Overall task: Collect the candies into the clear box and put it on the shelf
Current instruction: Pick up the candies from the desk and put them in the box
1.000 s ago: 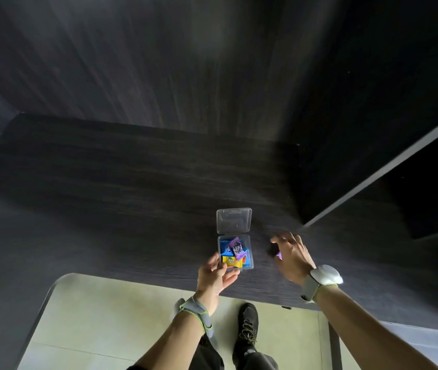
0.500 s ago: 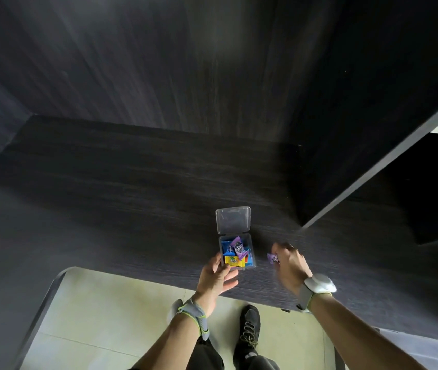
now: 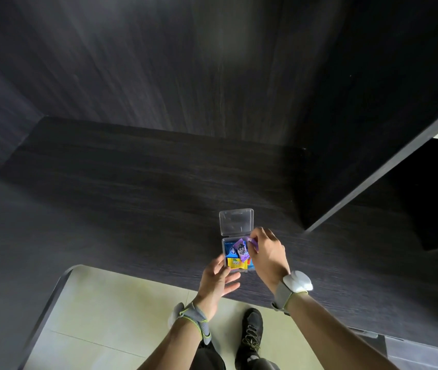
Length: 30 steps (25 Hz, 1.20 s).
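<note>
Candies [image 3: 235, 256] fill the clear box [image 3: 236, 252]; right hand [image 3: 268, 252] pinches a partly hidden purple candy [image 3: 252, 242]; left hand [image 3: 216, 280], fingers spread, steadies it.

Head view, looking down. Left forearm enters from the lower centre and rises toward the upper right; a grey wristband with yellow-green edging [image 3: 195, 320] circles the wrist. Left hand [image 3: 216, 281] is palm-up and relaxed, fingers [image 3: 230, 280] loosely spread and extended to the right, thumb raised toward the upper right, nothing gripped. Right forearm enters from the lower right and rises toward the upper left; a white wrist-worn device on a grey strap [image 3: 296, 281] sits at the wrist. Right hand [image 3: 267, 252] is back-up, knuckles bent, fingertips [image 3: 254, 237] drawn together in a pinch on a purple candy [image 3: 252, 243]. The two hands are near each other, not touching.
</note>
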{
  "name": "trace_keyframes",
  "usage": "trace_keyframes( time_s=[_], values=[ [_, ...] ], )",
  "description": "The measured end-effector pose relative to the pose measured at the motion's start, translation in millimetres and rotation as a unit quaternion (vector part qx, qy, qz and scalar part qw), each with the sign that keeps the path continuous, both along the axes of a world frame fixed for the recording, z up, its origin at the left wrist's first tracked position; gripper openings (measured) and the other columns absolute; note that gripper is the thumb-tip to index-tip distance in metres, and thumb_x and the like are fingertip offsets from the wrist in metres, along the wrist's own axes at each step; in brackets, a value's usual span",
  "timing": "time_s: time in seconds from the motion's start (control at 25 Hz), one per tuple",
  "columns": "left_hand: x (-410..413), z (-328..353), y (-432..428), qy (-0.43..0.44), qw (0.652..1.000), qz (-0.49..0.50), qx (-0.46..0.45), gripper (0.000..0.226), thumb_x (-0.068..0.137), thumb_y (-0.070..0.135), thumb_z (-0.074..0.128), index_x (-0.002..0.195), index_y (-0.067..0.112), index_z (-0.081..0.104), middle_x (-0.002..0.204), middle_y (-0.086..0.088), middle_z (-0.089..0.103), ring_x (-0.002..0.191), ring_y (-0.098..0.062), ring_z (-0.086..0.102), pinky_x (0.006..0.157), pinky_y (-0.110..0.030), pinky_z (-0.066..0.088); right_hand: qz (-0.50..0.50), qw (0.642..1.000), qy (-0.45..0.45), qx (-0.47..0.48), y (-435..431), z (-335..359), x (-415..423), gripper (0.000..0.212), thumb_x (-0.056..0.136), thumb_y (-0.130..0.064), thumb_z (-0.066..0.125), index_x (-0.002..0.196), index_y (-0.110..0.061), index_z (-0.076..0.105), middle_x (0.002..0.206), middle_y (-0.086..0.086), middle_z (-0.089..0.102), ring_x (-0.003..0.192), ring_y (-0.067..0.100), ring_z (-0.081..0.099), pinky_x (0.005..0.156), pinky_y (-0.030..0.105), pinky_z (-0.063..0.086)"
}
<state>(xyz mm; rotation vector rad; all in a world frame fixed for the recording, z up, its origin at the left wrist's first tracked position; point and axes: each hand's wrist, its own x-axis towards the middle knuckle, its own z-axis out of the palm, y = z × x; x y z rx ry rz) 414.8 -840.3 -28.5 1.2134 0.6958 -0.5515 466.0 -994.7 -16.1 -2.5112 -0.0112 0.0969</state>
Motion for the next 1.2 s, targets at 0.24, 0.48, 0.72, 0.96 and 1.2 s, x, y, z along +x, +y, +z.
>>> trace_keyframes(
  time_s=[0.24,0.48,0.72,0.96,1.2],
  values=[
    [1.6,0.9,-1.1,-0.007,0.999,0.028,-0.027,0.038,0.1,0.012,0.057,0.138,0.015,0.054,0.115,-0.003,0.074,0.105,-0.027,0.073,0.082,-0.033,0.061,0.035,0.999,0.018,-0.031,3.5,-13.7,-10.7,0.013,0.092,-0.014,0.067,0.102,-0.007,0.063,0.105,0.012,0.061,0.092,0.031,0.06,0.073,0.03,0.044],
    [3.4,3.7,-1.4,-0.009,0.999,0.021,-0.023,0.04,0.101,0.01,0.055,0.141,0.012,0.051,0.127,-0.01,0.068,0.11,-0.032,0.07,0.083,-0.033,0.06,0.045,0.996,0.038,-0.062,-5.3,-21.8,-22.7,0.014,0.095,-0.014,0.062,0.104,-0.007,0.07,0.105,0.013,0.062,0.098,0.032,0.061,0.077,0.039,0.055],
    [6.4,-1.3,1.2,-0.005,1.0,0.011,-0.004,0.043,0.102,0.01,0.052,0.145,0.012,0.047,0.138,-0.012,0.061,0.113,-0.034,0.067,0.079,-0.031,0.059,0.063,0.99,0.051,-0.112,-4.4,-21.1,-24.3,0.017,0.094,-0.022,0.061,0.104,-0.012,0.071,0.105,0.008,0.057,0.099,0.029,0.057,0.07,0.037,0.056],
    [25.2,-12.2,9.0,-0.068,0.967,-0.078,0.233,0.048,0.097,0.01,0.06,0.144,0.005,0.05,0.14,-0.013,0.06,0.119,-0.021,0.06,0.095,-0.031,0.048,0.025,0.999,0.033,-0.031,-4.7,-5.6,-1.4,0.018,0.094,-0.021,0.058,0.109,-0.013,0.063,0.108,0.01,0.057,0.099,0.03,0.059,0.072,0.038,0.055],
    [65.4,1.2,11.1,-0.139,0.95,-0.071,0.271,0.052,0.098,0.011,0.056,0.148,0.019,0.045,0.153,-0.005,0.047,0.134,-0.023,0.051,0.106,-0.032,0.043,-0.021,0.999,0.0,0.025,-0.5,18.9,29.6,0.044,0.095,-0.021,0.059,0.135,-0.013,0.045,0.123,0.013,0.059,0.106,0.03,0.061,0.084,0.038,0.054]
  ],
)
